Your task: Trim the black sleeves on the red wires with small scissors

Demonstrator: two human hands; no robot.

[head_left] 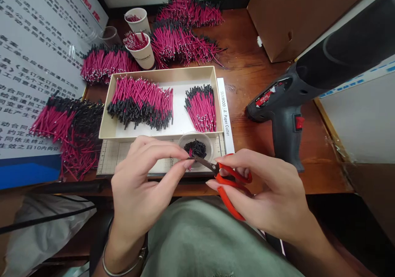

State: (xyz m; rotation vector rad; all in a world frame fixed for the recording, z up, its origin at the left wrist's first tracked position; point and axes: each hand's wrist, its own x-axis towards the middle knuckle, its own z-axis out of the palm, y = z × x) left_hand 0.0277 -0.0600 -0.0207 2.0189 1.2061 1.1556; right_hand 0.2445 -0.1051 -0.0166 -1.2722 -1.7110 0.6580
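My left hand [148, 178] is closed in a pinch, thumb against index finger, on a thin black tube [191, 158]. Bits of pink wire show close to these fingertips; whether they join the tube I cannot tell. Red-handled scissors [232, 177] are gripped in my right hand [268, 190], thumb and fingers at the loops. The scissors' dark blades point left and reach the tube beside my left fingertips. Just behind the blades, a clear round dish [210, 145] holds a heap of short black tube pieces [199, 147].
A shallow box [163, 136] holds two groups of pink wires with black ends. More wire bundles [182, 42] and paper cups [144, 57] stand behind. A paper cutter [226, 116] lies under the box. At right is a black heat gun [285, 104], near a cardboard box [277, 18].
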